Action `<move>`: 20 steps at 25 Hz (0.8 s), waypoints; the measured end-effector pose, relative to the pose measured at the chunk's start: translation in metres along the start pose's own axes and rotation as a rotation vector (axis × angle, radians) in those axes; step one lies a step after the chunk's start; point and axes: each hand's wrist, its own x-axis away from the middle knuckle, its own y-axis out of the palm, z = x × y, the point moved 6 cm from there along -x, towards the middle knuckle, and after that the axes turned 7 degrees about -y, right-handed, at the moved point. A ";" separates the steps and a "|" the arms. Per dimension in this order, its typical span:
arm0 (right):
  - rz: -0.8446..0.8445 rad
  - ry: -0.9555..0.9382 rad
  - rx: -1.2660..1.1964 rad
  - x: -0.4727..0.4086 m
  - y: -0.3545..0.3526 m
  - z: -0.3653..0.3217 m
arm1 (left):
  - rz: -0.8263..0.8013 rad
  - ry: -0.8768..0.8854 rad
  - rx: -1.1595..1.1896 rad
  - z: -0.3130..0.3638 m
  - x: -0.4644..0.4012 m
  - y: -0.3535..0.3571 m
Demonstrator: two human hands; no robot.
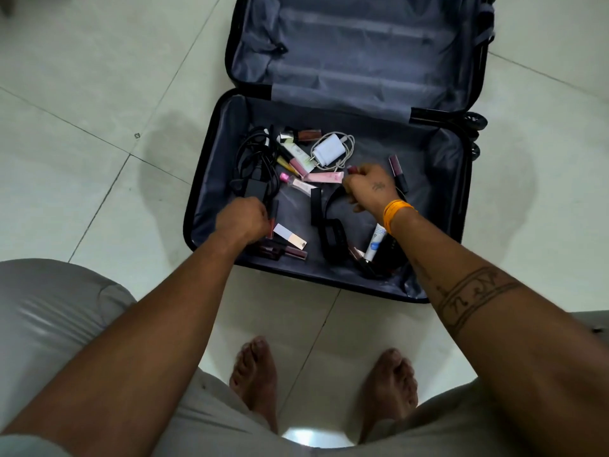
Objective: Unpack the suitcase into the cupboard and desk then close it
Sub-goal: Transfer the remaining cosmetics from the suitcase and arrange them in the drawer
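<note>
A black suitcase (211, 153) lies open on the tiled floor, its near half holding several small items. My left hand (244, 219) is closed around a dark red lip gloss tube (273, 214) near a black charger with tangled cable (255, 166). My right hand (370, 188) grips a small dark red tube (352, 169) beside a pink tube (324, 177). A white charger with cable (329, 148), a black strap (326, 222), a white-and-gold box (290, 236) and a white-blue tube (375, 242) also lie inside.
The suitcase's far half (356, 44) is lined in grey and holds nothing visible. Its wheels (474, 122) stick out at the right. A grey cushioned seat (49, 311) is at my left. My bare feet (253, 377) stand on the floor in front of the case.
</note>
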 end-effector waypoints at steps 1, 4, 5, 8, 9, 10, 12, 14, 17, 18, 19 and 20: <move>0.005 -0.008 -0.046 -0.001 0.003 -0.004 | -0.041 0.021 -0.048 0.000 0.001 0.007; 0.058 -0.026 -0.116 -0.003 0.002 -0.013 | -0.065 0.032 -0.063 -0.006 0.001 0.017; 0.084 -0.022 -0.133 -0.005 0.000 -0.012 | -0.048 0.016 -0.044 -0.009 -0.001 0.017; 0.091 0.018 -0.152 -0.007 -0.004 -0.004 | 0.053 -0.012 0.054 -0.011 -0.005 0.014; 0.088 0.033 -0.155 -0.007 -0.004 0.000 | 0.087 -0.005 0.078 -0.008 -0.005 0.014; 0.086 0.048 -0.167 -0.006 -0.005 0.003 | 0.112 0.007 0.092 -0.001 -0.005 0.014; 0.076 0.051 -0.198 -0.005 -0.004 0.007 | 0.140 0.018 0.154 0.011 -0.006 0.014; 0.076 0.047 -0.212 -0.001 -0.002 0.010 | 0.231 0.053 0.291 0.027 -0.012 0.006; 0.091 0.044 -0.227 0.005 -0.001 0.018 | 0.389 0.228 0.366 0.063 -0.025 -0.007; 0.080 0.046 -0.225 0.007 0.001 0.021 | 0.373 0.252 0.322 0.075 -0.030 -0.006; 0.066 0.051 -0.222 0.009 0.003 0.024 | 0.332 0.246 0.260 0.083 -0.037 -0.001; 0.057 0.058 -0.221 0.012 0.005 0.027 | 0.291 0.233 0.205 0.089 -0.040 0.004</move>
